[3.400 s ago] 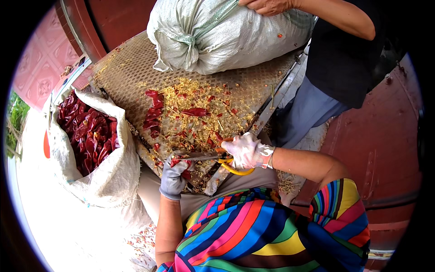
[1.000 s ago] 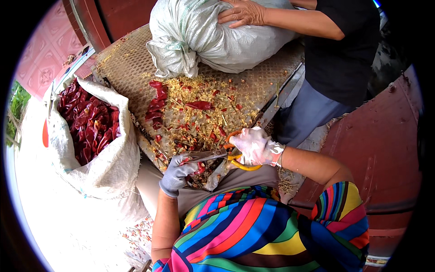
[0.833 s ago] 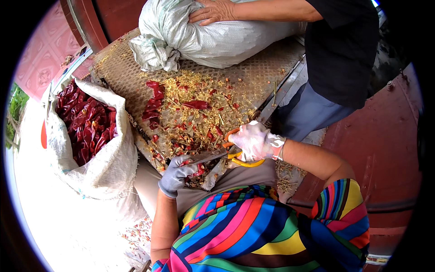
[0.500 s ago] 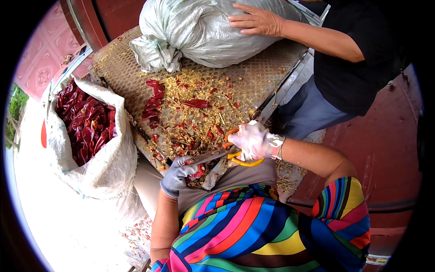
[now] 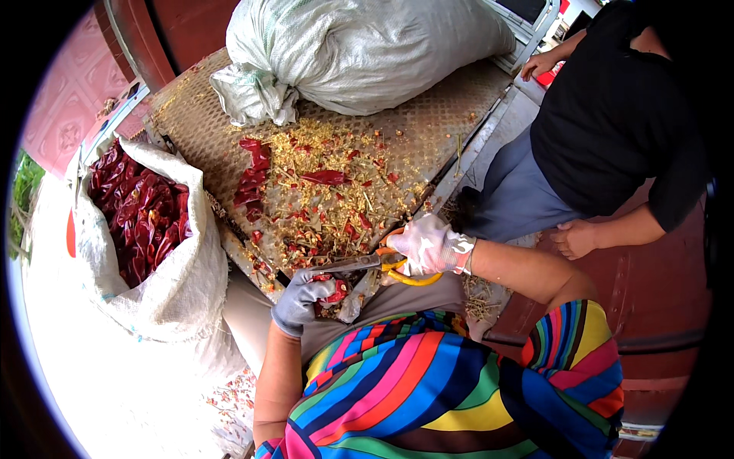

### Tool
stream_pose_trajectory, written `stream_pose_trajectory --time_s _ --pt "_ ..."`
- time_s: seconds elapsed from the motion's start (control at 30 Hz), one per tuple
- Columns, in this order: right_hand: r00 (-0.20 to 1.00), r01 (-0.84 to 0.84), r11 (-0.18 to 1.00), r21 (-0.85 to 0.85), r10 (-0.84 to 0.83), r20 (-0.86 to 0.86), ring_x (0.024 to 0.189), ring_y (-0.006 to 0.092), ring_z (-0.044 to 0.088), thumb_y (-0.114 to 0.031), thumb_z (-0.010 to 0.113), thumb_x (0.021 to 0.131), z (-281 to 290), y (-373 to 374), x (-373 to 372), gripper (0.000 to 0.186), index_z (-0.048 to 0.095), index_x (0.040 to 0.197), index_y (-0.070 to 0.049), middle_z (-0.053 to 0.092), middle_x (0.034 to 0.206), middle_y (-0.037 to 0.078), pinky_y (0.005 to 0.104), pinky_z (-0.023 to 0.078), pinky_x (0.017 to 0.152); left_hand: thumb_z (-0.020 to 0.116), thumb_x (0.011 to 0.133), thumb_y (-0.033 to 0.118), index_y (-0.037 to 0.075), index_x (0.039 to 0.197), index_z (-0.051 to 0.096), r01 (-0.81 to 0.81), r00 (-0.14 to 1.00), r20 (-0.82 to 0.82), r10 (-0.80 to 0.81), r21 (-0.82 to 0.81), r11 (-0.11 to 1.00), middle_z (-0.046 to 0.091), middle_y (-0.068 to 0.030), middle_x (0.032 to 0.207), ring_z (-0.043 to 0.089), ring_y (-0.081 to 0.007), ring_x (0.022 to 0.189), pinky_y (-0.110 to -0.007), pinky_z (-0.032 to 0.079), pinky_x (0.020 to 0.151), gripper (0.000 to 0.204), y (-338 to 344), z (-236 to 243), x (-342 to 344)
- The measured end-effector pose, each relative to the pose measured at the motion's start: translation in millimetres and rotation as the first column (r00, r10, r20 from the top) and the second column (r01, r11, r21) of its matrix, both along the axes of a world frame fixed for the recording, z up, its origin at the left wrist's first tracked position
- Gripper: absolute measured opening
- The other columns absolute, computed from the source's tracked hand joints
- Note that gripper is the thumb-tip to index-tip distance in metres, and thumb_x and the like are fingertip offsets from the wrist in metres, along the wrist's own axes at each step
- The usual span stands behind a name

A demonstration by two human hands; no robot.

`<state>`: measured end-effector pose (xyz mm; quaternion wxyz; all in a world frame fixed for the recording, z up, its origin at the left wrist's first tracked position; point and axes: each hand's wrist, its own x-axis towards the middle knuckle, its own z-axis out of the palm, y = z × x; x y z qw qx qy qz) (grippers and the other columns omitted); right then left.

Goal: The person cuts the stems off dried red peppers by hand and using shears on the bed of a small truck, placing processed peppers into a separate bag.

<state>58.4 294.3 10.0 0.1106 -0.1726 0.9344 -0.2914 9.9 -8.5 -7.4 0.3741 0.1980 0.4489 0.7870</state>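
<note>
My left hand [image 5: 295, 303], in a grey glove, is closed around dried red chili peppers [image 5: 334, 288] above my lap. In a pale patterned glove, my right hand [image 5: 430, 243] grips scissors [image 5: 417, 279] with orange and yellow handles. Their metal blades reach left to the peppers and almost touch the left glove's fingertips. Just beyond both hands, whole red peppers [image 5: 251, 183], yellowish seeds [image 5: 313, 153] and stem bits lie scattered on a textured metal platform [image 5: 436, 130].
To the left stands an open white woven sack [image 5: 164, 294] full of dried red chilies [image 5: 138, 210]. A large stuffed white sack [image 5: 367, 53] rests across the platform's far side. At the right is another person [image 5: 604, 130] in a dark top, close to the platform's edge.
The other person's hand has left the large sack, and that person has shifted right. My hands stay nearly in place; the scissor blades look closer together.
</note>
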Motion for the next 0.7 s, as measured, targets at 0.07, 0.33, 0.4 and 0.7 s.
stream_pose_trajectory --time_s 0.07,0.33,0.4,0.7 --pt "0.999 0.046 0.945 0.324 -0.053 0.012 0.067 0.0306 0.065 -0.068 0.063 0.068 57 -27 -5 0.06 0.063 0.088 -0.011 0.064 0.072 0.011 0.0408 0.052 0.058 0.065 0.078 0.012 -0.005 0.097 0.065 0.075 0.961 0.267 -0.076 0.013 0.997 0.068 -0.0078 0.09 0.063 -0.0147 0.083 -0.027 0.049 0.079 0.025 -7 -8 -4" --pt "0.819 0.545 0.598 0.587 -0.53 -0.22 0.074 0.0263 0.067 -0.053 0.058 0.083 70 26 -59 0.05 0.066 0.099 -0.006 0.068 0.078 0.013 0.0406 0.049 0.059 0.065 0.078 0.011 -0.001 0.101 0.063 0.081 0.966 0.246 -0.079 0.002 0.997 0.064 -0.0039 0.085 0.059 -0.0118 0.079 -0.025 0.048 0.074 0.026 -7 -6 -6" --pt "0.781 0.577 0.532 0.62 -0.583 -0.226 0.076 0.0246 0.067 -0.051 0.058 0.083 51 43 -78 0.048 0.066 0.102 -0.008 0.068 0.08 0.011 0.0382 0.05 0.061 0.065 0.077 0.009 0.001 0.102 0.061 0.083 0.972 0.22 -0.084 0.013 0.996 0.063 -0.0024 0.084 0.057 -0.0107 0.077 -0.025 0.047 0.072 0.026 -5 -4 -8" --pt "0.905 0.396 0.783 0.48 -0.243 -0.349 0.094 0.0296 0.061 -0.037 0.062 0.082 40 -9 -128 0.038 0.061 0.107 -0.009 0.061 0.101 0.014 0.042 0.051 0.076 0.071 0.069 0.005 0.004 0.097 0.056 -0.059 0.988 0.142 0.056 0.018 0.998 0.059 -0.0012 0.084 0.055 -0.0097 0.072 -0.023 0.045 0.064 0.032 -5 2 -3"
